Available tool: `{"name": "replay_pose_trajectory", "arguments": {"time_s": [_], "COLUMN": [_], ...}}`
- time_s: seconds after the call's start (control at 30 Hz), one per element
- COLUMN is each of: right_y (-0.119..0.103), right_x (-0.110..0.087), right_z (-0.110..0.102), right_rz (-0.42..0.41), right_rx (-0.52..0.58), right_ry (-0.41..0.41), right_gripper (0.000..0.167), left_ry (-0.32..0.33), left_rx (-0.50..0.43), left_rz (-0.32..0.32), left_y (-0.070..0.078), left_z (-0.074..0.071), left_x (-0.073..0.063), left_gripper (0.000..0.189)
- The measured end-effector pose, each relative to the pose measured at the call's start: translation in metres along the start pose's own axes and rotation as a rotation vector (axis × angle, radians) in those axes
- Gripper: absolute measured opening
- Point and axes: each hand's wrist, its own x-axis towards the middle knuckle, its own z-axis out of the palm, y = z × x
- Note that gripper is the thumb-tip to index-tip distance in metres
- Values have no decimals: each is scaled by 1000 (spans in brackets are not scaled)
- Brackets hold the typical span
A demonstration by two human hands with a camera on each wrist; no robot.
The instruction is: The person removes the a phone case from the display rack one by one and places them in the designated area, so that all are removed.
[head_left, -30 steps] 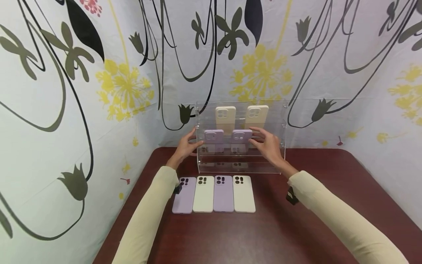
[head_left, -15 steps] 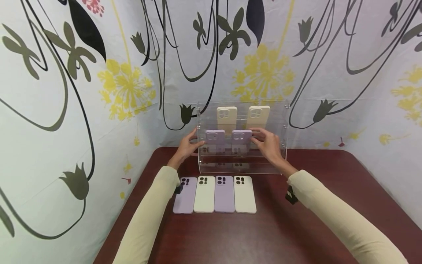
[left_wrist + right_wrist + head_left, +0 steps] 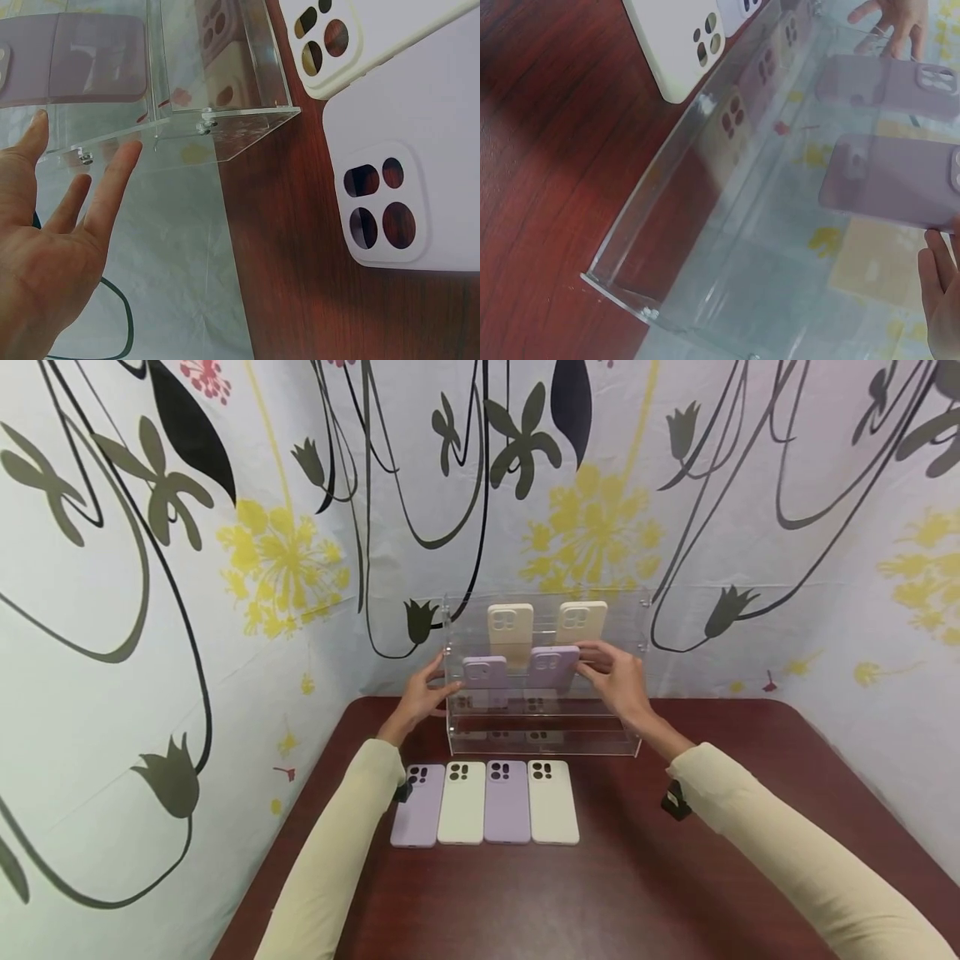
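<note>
My right hand (image 3: 618, 685) pinches the right edge of a lilac phone case (image 3: 555, 667), which stands slightly tilted in a middle tier of a clear acrylic display stand (image 3: 600, 743). To its left another lilac phone case (image 3: 484, 672) leans in the same tier. My left hand (image 3: 420, 696) is at the stand's left side wall, thumb toward the front and the other fingers outside. In the left wrist view the fingers of that left hand (image 3: 56, 232) are spread along the clear side panel. Two cream phone cases, left (image 3: 511, 620) and right (image 3: 582, 620), stand in the tier above.
Before the stand, a row of lilac and cream phone cases lies flat on the dark red-brown table (image 3: 510, 893): lilac (image 3: 417, 814), cream (image 3: 462, 810), lilac (image 3: 507, 810), cream (image 3: 553, 810). A floral-patterned cloth (image 3: 420, 493) hangs behind and at the sides.
The right lilac phone case has risen a little and tilted, moving with my right hand. My left hand keeps its place at the stand's side.
</note>
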Motion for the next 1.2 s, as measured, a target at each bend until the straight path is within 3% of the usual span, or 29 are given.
{"name": "replay_pose_trajectory", "arguments": {"time_s": [0.17, 0.67, 1.0, 1.2], "right_y": [-4, -13, 1, 11], "right_x": [3, 0, -14, -27], "right_z": [-8, -35, -48, -53], "right_rz": [-1, -9, -45, -10], "right_rx": [5, 19, 26, 24], "right_ry": [9, -18, -28, -73], "right_gripper": [35, 39, 47, 50], "left_ry": [-12, -1, -1, -16], "left_rx": [-31, -12, -7, -13], "left_rz": [-10, -1, -10, -19], "left_y": [1, 1, 2, 3], "left_z": [-2, -2, -1, 0], "left_x": [-2, -6, -4, -4], "left_gripper": [84, 81, 80, 81]}}
